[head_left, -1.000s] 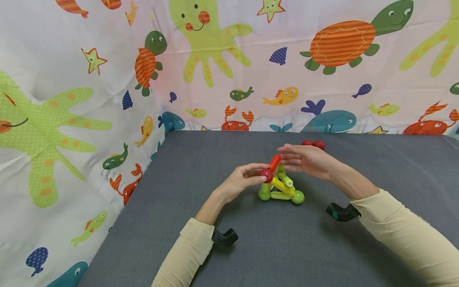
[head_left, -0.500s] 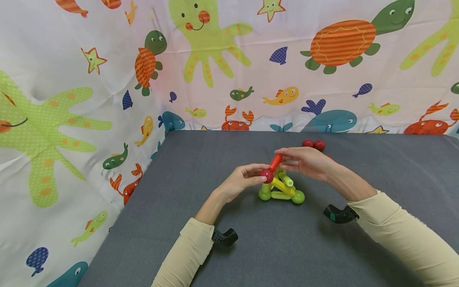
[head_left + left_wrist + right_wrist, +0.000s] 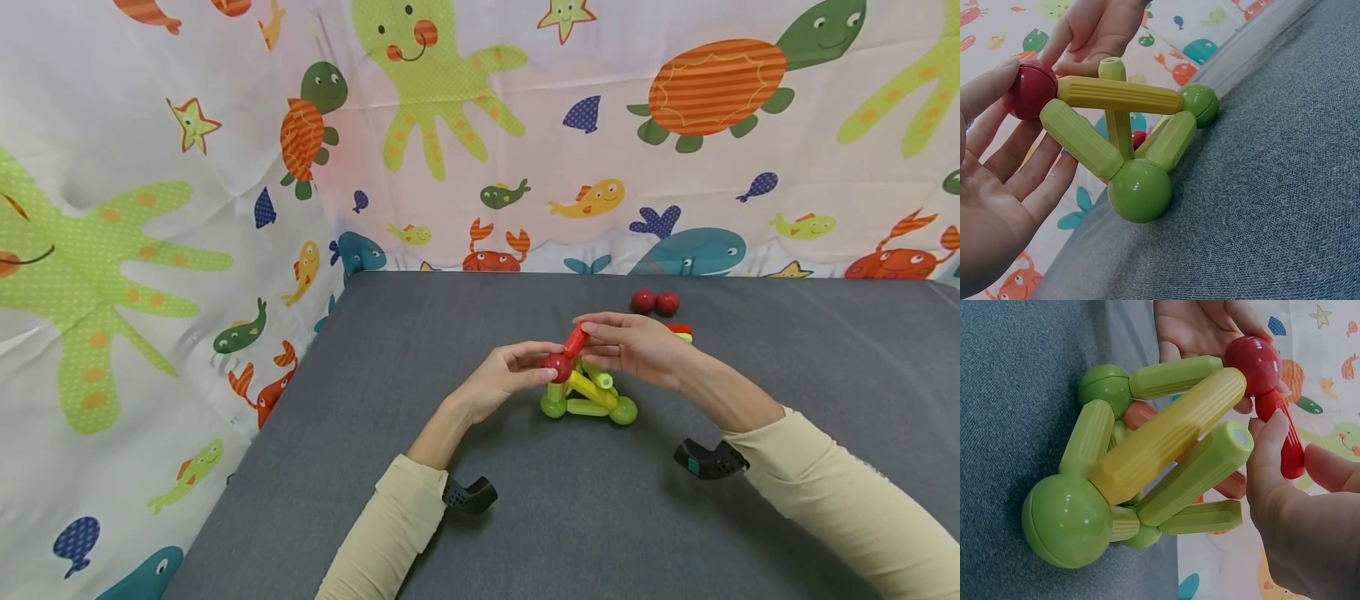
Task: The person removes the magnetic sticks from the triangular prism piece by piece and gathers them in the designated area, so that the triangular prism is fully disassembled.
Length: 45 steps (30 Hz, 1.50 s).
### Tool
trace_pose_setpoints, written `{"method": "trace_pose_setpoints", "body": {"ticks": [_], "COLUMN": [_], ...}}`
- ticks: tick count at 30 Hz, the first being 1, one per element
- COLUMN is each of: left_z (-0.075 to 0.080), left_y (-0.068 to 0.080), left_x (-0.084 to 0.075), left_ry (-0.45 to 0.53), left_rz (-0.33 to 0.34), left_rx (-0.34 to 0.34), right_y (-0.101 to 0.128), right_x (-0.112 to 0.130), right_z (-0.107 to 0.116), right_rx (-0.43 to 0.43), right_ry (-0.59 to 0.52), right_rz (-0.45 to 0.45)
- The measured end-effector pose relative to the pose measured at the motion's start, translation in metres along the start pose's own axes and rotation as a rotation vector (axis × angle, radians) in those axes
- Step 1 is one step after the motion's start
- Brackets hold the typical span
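My left hand (image 3: 501,382) pinches a dark red ball (image 3: 1032,90) at the top of a small frame of magnetic building rods and balls. From that ball a short red rod (image 3: 1292,449) slants up and away, and my right hand (image 3: 641,346) pinches its free end between thumb and fingers. A yellow rod (image 3: 1169,437) and a green rod (image 3: 1082,139) run down from the ball to green balls (image 3: 1067,520) at the base. One light green rod (image 3: 1197,475) leans up with its end free. An orange rod (image 3: 1140,417) is partly hidden behind the yellow one.
Two dark red balls (image 3: 655,302) lie on the grey cloth-covered table (image 3: 450,308) behind my right hand. A loose red rod (image 3: 679,328) beside a yellow-green one is partly hidden by that hand. A sea-animal curtain (image 3: 465,225) borders the table's back and left.
My right hand has come in slightly leftward and its fingers now pinch the red rod's upper end. More of the loose rods behind it shows. My left hand has stayed on the red ball.
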<state>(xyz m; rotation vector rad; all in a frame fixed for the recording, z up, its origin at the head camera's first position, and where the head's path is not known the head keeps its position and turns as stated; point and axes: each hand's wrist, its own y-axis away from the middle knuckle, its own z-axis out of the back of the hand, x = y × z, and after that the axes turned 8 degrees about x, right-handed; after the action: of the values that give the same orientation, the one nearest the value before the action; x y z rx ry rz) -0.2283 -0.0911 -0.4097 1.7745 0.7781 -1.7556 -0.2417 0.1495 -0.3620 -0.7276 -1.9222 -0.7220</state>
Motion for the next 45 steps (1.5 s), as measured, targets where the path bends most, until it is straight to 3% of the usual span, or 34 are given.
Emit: {"method": "trace_pose_setpoints", "body": {"ticks": [6,18,29,45], "left_z": [0.000,0.001,0.001,-0.001], "left_y": [-0.001,-0.002,-0.001,-0.001], "left_x": [0.002,0.001,0.001,0.001], "left_ry": [-0.002,-0.018,-0.021,-0.017], "left_rz": [-0.006,-0.020,-0.040,-0.009], "left_rx": [0.004,0.019,0.050,0.007], "right_y": [0.000,0.002,0.006,0.020], "right_x": [-0.004,-0.006,0.001,0.005], "right_z": [-0.001,-0.006,-0.001,0.017], "right_rx": [-0.010,-0.075,-0.168,-0.227], "right_ry": [-0.027,0.063,-0.004,-0.058], "right_rz": [0.005,0.035,0.100,0.097]}}
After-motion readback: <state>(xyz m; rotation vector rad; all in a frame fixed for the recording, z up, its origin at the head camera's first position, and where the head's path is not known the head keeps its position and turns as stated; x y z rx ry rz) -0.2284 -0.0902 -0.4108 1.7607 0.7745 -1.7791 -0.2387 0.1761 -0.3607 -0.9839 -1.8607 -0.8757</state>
